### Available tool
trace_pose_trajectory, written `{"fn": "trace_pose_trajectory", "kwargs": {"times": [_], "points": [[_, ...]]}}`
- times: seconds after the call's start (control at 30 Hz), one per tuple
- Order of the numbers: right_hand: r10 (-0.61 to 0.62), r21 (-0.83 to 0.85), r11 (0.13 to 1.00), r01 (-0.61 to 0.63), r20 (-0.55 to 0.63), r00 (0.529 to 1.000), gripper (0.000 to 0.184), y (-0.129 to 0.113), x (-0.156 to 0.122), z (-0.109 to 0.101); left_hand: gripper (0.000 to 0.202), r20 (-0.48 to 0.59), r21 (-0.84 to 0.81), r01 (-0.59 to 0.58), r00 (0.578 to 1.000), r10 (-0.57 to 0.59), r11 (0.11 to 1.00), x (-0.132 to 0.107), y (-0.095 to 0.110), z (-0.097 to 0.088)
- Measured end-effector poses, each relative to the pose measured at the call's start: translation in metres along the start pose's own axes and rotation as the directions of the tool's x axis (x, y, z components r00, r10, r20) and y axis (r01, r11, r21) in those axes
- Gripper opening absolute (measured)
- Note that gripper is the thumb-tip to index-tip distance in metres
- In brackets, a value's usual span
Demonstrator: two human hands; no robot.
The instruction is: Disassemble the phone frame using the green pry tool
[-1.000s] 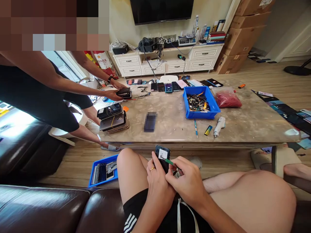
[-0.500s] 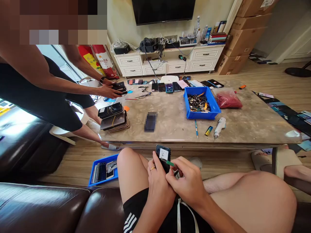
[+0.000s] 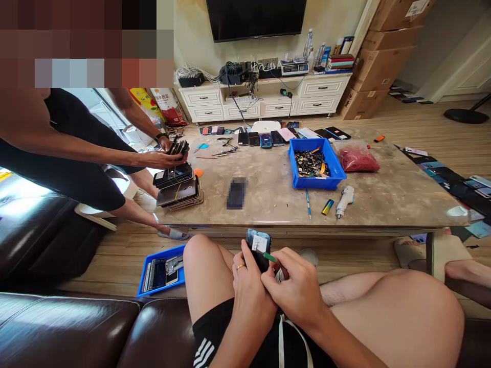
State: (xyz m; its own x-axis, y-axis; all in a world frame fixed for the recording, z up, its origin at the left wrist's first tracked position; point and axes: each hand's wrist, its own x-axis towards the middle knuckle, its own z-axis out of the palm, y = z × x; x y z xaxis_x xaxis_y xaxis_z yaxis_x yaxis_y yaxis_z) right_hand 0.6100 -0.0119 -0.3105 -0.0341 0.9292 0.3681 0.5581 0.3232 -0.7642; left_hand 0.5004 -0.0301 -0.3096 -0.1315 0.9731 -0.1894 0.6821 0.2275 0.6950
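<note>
Floor [image 3: 418, 124]: wood plank. Wall [image 3: 192, 30]: cream; TV [image 3: 256, 19] above white cabinet [image 3: 282, 107]. Worktop [image 3: 272, 191]: marbled, before brown sofa [image 3: 69, 327]. Daylight: from left.

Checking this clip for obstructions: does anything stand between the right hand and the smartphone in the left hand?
Only the green tool, held in the right hand, with its tip over the smartphone; nothing else visible stands between them.

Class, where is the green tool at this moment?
In the head view, below and slightly right of centre: the person's right hand holds the green tool over the phone gripped in the left hand.
</note>
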Motion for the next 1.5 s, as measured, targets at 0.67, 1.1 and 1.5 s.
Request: {"fn": "trace_pose_trajectory", "kwargs": {"times": [0.67,1.1,1.5], "points": [[0.010,-0.017,1.000,-0.011,-0.009,1.000,0.012,0.003,0.000,0.005,0.085,0.040,0.039,0.061,0.997,-0.063,0.997,0.004,0.003,-0.003],[-0.054,0.072,0.997,0.032,0.332,0.942,0.025,-0.002,0.005,-0.037,0.069,0.112,-0.493,0.044,0.994,0.013,0.869,0.015,0.001,-0.017],[-0.176,-0.166,0.954,0.252,0.371,0.912,0.041,0.009,0.004,-0.043,0.040,0.186,-0.607,0.122,0.983,-0.009,0.785,0.010,0.018,-0.033]]}}
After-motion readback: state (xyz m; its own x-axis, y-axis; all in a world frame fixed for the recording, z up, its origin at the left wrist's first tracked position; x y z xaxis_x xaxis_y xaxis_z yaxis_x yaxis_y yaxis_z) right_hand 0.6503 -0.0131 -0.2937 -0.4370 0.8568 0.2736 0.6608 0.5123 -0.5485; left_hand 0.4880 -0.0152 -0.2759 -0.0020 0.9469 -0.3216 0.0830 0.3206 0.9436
